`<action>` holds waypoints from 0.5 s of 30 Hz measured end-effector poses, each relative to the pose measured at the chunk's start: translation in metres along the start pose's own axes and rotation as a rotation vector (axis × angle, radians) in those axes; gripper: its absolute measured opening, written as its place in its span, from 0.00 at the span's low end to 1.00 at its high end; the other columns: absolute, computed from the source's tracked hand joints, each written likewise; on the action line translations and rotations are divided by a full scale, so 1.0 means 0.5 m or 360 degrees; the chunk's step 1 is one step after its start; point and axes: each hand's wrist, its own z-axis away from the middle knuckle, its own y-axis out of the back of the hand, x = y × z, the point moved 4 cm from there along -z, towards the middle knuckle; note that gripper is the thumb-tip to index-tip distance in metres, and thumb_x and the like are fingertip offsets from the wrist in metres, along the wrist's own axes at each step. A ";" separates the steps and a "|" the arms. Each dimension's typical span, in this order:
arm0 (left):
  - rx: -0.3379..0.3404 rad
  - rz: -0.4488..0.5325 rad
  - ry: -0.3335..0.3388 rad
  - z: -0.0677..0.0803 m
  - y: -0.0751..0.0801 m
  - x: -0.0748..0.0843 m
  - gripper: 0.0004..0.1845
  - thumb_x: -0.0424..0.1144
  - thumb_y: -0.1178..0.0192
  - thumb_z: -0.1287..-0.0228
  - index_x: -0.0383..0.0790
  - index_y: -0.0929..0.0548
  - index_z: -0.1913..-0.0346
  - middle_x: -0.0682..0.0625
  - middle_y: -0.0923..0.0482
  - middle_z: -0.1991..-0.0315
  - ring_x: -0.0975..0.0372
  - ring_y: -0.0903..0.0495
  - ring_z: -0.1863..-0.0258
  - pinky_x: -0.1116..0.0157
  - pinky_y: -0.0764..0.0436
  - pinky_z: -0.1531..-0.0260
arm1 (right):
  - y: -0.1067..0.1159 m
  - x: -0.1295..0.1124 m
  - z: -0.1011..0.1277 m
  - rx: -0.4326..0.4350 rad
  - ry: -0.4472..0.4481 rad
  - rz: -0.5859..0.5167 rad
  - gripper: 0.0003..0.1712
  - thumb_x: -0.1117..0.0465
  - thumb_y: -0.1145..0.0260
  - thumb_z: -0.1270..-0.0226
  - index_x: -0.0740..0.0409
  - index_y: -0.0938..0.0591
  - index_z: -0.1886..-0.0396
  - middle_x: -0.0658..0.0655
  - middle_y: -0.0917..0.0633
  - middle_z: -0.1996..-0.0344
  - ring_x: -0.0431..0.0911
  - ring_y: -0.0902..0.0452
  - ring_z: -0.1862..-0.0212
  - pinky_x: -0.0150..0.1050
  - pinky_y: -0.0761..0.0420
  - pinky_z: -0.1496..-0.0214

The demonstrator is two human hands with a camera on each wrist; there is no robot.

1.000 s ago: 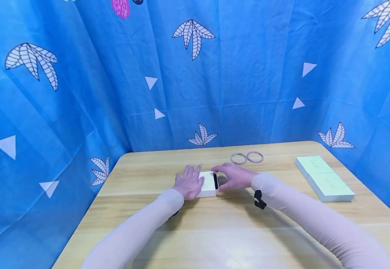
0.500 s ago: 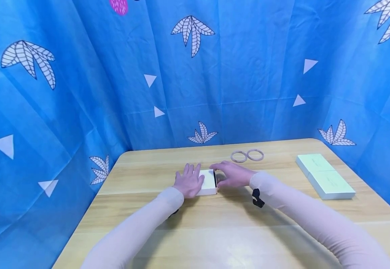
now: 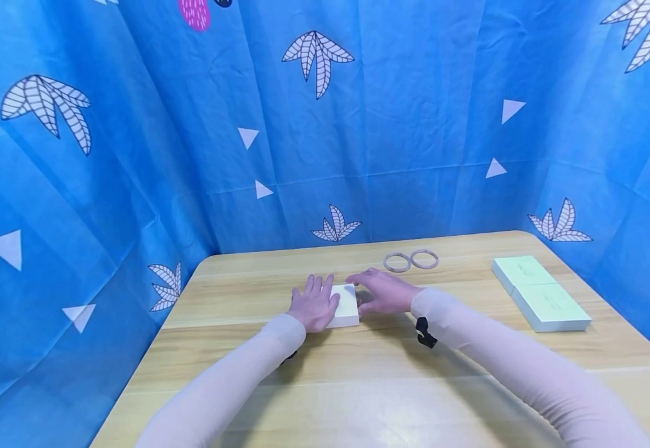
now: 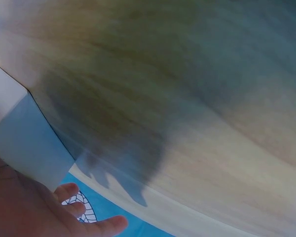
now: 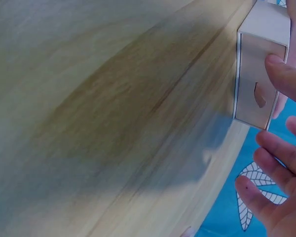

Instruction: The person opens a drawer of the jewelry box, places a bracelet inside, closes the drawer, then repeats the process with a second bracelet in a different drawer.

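Both hands flank a small white box (image 3: 346, 305) left of the two rings (image 3: 411, 261): left hand (image 3: 314, 305) flat on it, right hand's (image 3: 383, 292) fingers (image 5: 286, 79) spread, touching its end. An uneven push risks skewing the box.

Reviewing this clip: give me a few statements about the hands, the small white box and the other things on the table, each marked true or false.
1. The left hand rests flat on the white box. True.
2. The right hand holds one of the two rings. False: both rings lie on the wooden table beyond the hand, untouched; its fingers are at the box's end face.
3. Two pale green boxes lie at the right side of the table. True.
4. The white box stands on top of the green boxes. False: it lies on the table near the middle, well apart from them.
5. The box's end face has a small notch, seen from the right wrist. True.
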 end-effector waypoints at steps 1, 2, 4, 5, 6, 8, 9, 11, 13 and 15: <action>-0.0004 0.0003 0.0001 0.000 0.000 0.000 0.37 0.63 0.76 0.23 0.51 0.56 0.17 0.41 0.52 0.19 0.48 0.59 0.18 0.33 0.50 0.28 | -0.001 0.000 -0.001 0.0005 0.0006 0.0011 0.45 0.48 0.22 0.43 0.51 0.28 0.27 0.53 0.22 0.33 0.52 0.28 0.32 0.52 0.28 0.29; -0.0009 0.0003 0.0001 0.000 -0.001 -0.001 0.37 0.63 0.76 0.23 0.51 0.56 0.17 0.41 0.52 0.19 0.48 0.59 0.18 0.33 0.51 0.28 | -0.003 0.001 -0.002 0.0011 0.0014 0.0020 0.44 0.47 0.22 0.43 0.51 0.28 0.28 0.53 0.22 0.33 0.52 0.28 0.32 0.51 0.28 0.29; -0.0013 0.0007 0.0001 0.000 -0.002 -0.001 0.37 0.63 0.76 0.23 0.51 0.56 0.17 0.41 0.52 0.19 0.48 0.59 0.18 0.33 0.51 0.28 | -0.005 0.002 -0.003 0.0023 0.0021 0.0031 0.44 0.46 0.22 0.44 0.50 0.28 0.28 0.53 0.22 0.33 0.52 0.28 0.32 0.51 0.28 0.29; -0.0011 0.0010 0.0001 0.000 -0.002 -0.001 0.37 0.63 0.76 0.23 0.51 0.56 0.17 0.41 0.52 0.19 0.47 0.59 0.18 0.33 0.51 0.28 | -0.006 0.003 -0.003 0.0030 0.0022 0.0036 0.44 0.46 0.22 0.44 0.50 0.27 0.28 0.53 0.22 0.33 0.52 0.28 0.32 0.51 0.28 0.29; -0.0011 0.0009 0.0001 0.000 -0.002 -0.001 0.37 0.63 0.76 0.23 0.51 0.56 0.17 0.41 0.52 0.19 0.47 0.59 0.19 0.33 0.51 0.28 | -0.006 0.003 -0.003 0.0037 0.0024 0.0041 0.44 0.46 0.22 0.44 0.50 0.27 0.28 0.53 0.22 0.33 0.51 0.28 0.32 0.51 0.29 0.29; -0.0006 0.0017 0.0000 0.001 -0.001 -0.001 0.37 0.63 0.75 0.22 0.51 0.56 0.17 0.41 0.52 0.19 0.47 0.58 0.19 0.33 0.51 0.28 | -0.007 0.004 -0.003 0.0047 0.0024 0.0046 0.44 0.46 0.22 0.44 0.50 0.27 0.29 0.53 0.21 0.33 0.51 0.28 0.32 0.51 0.29 0.29; -0.0004 0.0021 0.0001 0.001 -0.001 0.000 0.37 0.63 0.75 0.22 0.51 0.55 0.17 0.41 0.51 0.19 0.47 0.58 0.19 0.32 0.51 0.28 | -0.007 0.004 -0.003 0.0049 0.0022 0.0048 0.44 0.46 0.22 0.44 0.50 0.27 0.29 0.53 0.21 0.33 0.51 0.28 0.32 0.51 0.29 0.29; -0.0006 0.0022 0.0003 0.002 0.000 0.001 0.37 0.63 0.75 0.22 0.52 0.56 0.17 0.41 0.52 0.19 0.48 0.58 0.19 0.32 0.50 0.28 | -0.007 0.004 -0.002 0.0051 0.0018 0.0050 0.44 0.46 0.22 0.44 0.50 0.27 0.29 0.53 0.21 0.34 0.51 0.28 0.32 0.51 0.29 0.29; -0.0003 0.0028 0.0005 0.002 0.000 0.002 0.37 0.63 0.74 0.22 0.52 0.55 0.18 0.41 0.51 0.19 0.47 0.58 0.19 0.32 0.50 0.29 | -0.008 0.005 -0.001 0.0047 0.0012 0.0052 0.43 0.46 0.23 0.43 0.50 0.27 0.28 0.53 0.21 0.33 0.52 0.28 0.31 0.52 0.29 0.29; -0.0008 0.0020 0.0006 0.002 0.000 0.002 0.37 0.63 0.74 0.23 0.51 0.55 0.18 0.42 0.51 0.19 0.47 0.58 0.19 0.32 0.50 0.29 | -0.009 0.005 0.001 0.0038 0.0010 0.0057 0.43 0.46 0.23 0.43 0.49 0.27 0.28 0.53 0.22 0.33 0.52 0.28 0.31 0.52 0.29 0.29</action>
